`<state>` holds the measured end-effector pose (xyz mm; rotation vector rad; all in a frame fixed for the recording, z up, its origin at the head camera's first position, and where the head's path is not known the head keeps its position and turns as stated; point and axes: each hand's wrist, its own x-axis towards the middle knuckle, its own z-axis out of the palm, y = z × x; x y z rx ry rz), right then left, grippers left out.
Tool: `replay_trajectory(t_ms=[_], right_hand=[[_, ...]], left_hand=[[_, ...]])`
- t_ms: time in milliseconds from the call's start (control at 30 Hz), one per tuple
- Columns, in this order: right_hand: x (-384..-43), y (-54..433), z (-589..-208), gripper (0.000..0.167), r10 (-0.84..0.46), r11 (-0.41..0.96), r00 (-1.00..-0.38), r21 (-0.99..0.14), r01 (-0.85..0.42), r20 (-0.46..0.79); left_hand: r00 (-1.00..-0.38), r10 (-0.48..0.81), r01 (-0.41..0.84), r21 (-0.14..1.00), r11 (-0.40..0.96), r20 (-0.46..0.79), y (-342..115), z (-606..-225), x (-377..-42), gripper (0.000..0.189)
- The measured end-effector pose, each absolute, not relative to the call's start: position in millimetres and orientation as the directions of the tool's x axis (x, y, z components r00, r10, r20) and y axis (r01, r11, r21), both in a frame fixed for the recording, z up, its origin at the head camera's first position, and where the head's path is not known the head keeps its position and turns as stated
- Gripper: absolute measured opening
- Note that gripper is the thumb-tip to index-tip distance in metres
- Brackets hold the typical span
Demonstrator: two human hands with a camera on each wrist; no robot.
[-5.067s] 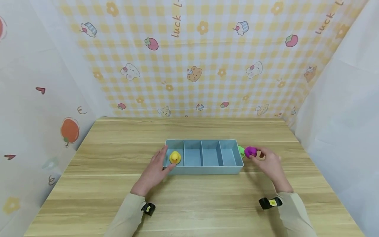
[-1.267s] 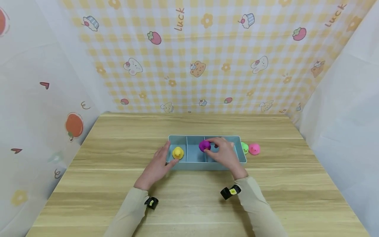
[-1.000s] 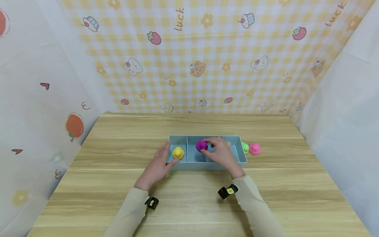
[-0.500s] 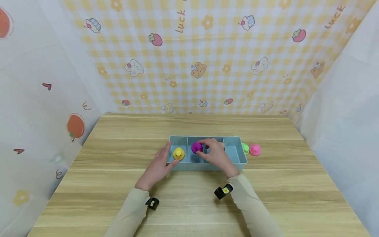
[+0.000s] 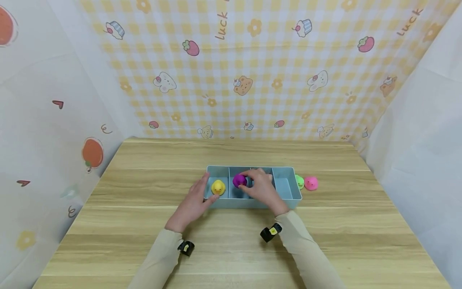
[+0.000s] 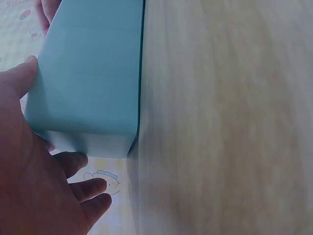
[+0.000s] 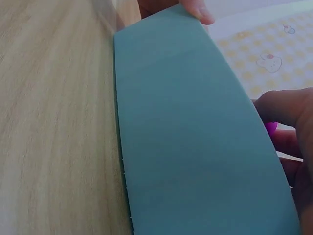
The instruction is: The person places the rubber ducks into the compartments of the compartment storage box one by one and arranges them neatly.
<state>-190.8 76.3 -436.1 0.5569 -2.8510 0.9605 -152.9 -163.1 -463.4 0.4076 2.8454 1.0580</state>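
1 purple duck [image 5: 239,180]: pinched by right hand [image 5: 262,186] at second compartment [image 5: 236,194] from left | 1 box [image 5: 234,204]: touched by relaxed left hand [image 5: 190,204] | 1 yellow duck [image 5: 218,187]: inside | 1 green duck [image 5: 300,182], 1 pink duck [image 5: 311,183]: outside

There is a blue-grey box [image 5: 240,204], a yellow duck [image 5: 218,187], a purple duck [image 5: 238,180], a green duck [image 5: 300,182] and a pink duck [image 5: 311,183]. The table [image 5: 231,241] has tan wood grain, the sleeves [image 5: 304,249] are beige, and the backdrop [image 5: 231,104] is yellow-and-white check with pink strawberries [image 5: 193,49] and orange flowers [image 5: 254,27].
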Motion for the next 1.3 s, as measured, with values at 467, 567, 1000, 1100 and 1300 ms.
replay_trajectory(t_ms=[467, 567, 1000, 1100, 1300], right_hand=[[-192, 72, -440, 0.030, -0.322, 0.806, -0.936, -0.478, -0.349, 0.140], [-192, 70, -441, 0.029, -0.330, 0.819, -0.935, -0.453, -0.353, 0.133], [-193, 65, -441, 0.030, -0.290, 0.870, -0.954, -0.395, -0.294, 0.071], [-194, 64, -440, 0.031, -0.291, 0.877, -0.955, -0.383, -0.290, 0.057], [-194, 62, -437, 0.031, -0.284, 0.887, -0.958, -0.372, -0.275, 0.031]], left_hand=[[-0.960, 0.281, 0.219, 0.646, 0.731, 0.008, -163, -463, -154, 0.082], [-0.959, 0.283, 0.228, 0.644, 0.730, 0.019, -163, -465, -155, 0.082], [-0.956, 0.291, 0.248, 0.647, 0.721, 0.042, -164, -466, -156, 0.082], [-0.956, 0.291, 0.244, 0.652, 0.718, 0.037, -164, -465, -155, 0.082], [-0.958, 0.285, 0.236, 0.658, 0.715, 0.033, -163, -465, -155, 0.083]])
